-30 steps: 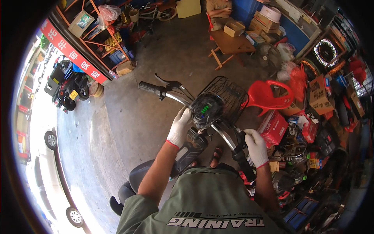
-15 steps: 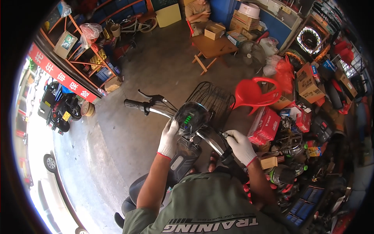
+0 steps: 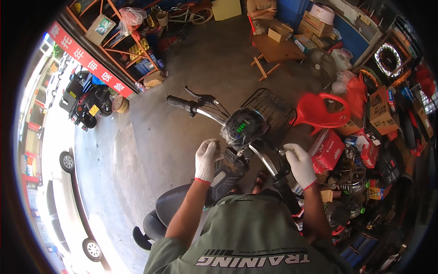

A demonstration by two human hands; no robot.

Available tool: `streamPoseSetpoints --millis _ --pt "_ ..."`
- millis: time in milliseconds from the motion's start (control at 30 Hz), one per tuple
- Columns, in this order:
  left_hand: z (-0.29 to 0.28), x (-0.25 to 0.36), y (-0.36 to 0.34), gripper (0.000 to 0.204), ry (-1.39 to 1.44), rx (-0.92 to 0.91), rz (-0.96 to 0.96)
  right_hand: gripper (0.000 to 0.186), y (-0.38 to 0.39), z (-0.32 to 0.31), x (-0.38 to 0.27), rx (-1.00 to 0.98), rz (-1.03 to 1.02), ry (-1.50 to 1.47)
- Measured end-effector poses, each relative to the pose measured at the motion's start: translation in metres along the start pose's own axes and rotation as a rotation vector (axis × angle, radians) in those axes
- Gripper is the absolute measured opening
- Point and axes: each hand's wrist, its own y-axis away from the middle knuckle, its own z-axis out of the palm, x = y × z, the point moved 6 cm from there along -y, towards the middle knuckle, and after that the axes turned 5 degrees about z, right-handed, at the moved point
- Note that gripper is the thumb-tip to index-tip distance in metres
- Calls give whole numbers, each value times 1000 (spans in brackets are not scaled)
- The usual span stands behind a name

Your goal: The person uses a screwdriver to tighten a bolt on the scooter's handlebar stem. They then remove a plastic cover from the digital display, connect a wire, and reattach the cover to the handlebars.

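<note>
An electric bicycle stands before me, with handlebar (image 3: 213,116), round display (image 3: 242,128) under crinkled clear film, wire basket (image 3: 267,104) and dark seat (image 3: 173,203). My left hand (image 3: 206,160), in a white glove, has curled fingers a little below and left of the display, apart from it; whatever they hold is hidden. My right hand (image 3: 299,164), gloved alike, pinches at the right side of the bar, by a small metal fitting (image 3: 282,153); what is between those fingertips is too small to tell.
A red chair (image 3: 319,114), cartons (image 3: 381,109) and clutter crowd the right. A seated person (image 3: 261,13) is behind a folding table (image 3: 276,50). Orange shelving (image 3: 125,48), a parked scooter (image 3: 84,102) and a white car (image 3: 64,205) outside are at the left.
My left hand has drawn away from the display, down and to the left. My right hand remains near the right bar fitting. The whole view swung and came back as my head moved.
</note>
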Motion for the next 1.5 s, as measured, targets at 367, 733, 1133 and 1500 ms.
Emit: streamPoseSetpoints --millis 367,733,1133,1500 --pt "42 52 -22 27 -209 -72 -60 22 -17 17 -68 -89 -102 -39" --pt "86 105 -43 31 -468 -193 147 39 -46 72 -159 -124 -484 274" --pt "85 142 -52 27 -279 -100 234 50 -48 130 -190 -126 -411 937" --pt "29 59 -14 22 -157 -10 98 23 -76 107 -143 -145 -377 514"
